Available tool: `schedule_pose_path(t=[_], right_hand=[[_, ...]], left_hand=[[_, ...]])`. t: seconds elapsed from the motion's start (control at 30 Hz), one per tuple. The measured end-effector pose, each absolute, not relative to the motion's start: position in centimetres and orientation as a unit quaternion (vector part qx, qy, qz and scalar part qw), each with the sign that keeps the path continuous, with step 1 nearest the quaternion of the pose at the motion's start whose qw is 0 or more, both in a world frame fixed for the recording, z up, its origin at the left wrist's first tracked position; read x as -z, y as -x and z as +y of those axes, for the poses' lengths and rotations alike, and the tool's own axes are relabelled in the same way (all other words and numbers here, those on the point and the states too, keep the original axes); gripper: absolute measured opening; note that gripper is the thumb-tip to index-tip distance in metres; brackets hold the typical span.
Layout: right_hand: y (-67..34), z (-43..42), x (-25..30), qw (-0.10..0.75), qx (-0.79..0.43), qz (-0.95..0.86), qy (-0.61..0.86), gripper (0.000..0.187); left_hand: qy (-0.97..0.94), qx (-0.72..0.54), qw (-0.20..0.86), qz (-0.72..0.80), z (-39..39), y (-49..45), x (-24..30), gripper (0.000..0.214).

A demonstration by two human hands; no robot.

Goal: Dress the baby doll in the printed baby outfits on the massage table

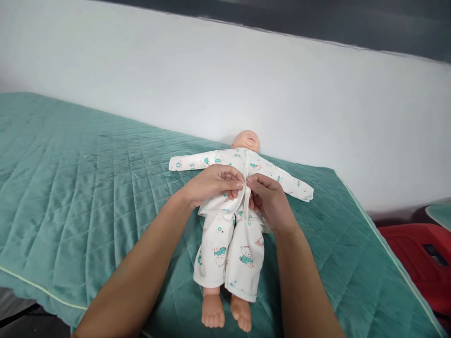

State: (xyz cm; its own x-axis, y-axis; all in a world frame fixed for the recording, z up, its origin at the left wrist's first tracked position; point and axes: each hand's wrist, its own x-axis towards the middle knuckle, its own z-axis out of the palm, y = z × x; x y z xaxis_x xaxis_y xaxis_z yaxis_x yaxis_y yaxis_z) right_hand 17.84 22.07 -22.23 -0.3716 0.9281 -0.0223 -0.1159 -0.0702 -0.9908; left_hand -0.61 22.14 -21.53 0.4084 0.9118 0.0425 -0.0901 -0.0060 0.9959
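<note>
A baby doll (245,140) lies on its back, feet toward me. It wears a white printed top (225,158) with both sleeves spread wide, and matching white trousers (243,256). My left hand (220,182) pinches one front edge of the top at mid-chest. Opposite it, my right hand (266,192) pinches the other front edge, and the fingertips of both hands almost meet there. Below my fingers the front edges hang a little apart. Whatever fastener lies between the fingertips is too small to make out.
A green quilted cover (88,188) with a pale piped edge lies under the doll. Behind it stands a white wall (197,80) with a dark band on top. At the right, beyond the cover's edge, is a red plastic object (416,253).
</note>
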Motion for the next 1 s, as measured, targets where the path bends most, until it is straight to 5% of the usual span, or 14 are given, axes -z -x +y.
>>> schedule_pose_path(t=[1.0], right_hand=[[-18.0, 22.7, 23.1, 0.397, -0.627, -0.546, 0.388, 0.029]], left_hand=[[-0.638, -0.367, 0.526, 0.427, 22.0, 0.8, 21.4, 0.015]])
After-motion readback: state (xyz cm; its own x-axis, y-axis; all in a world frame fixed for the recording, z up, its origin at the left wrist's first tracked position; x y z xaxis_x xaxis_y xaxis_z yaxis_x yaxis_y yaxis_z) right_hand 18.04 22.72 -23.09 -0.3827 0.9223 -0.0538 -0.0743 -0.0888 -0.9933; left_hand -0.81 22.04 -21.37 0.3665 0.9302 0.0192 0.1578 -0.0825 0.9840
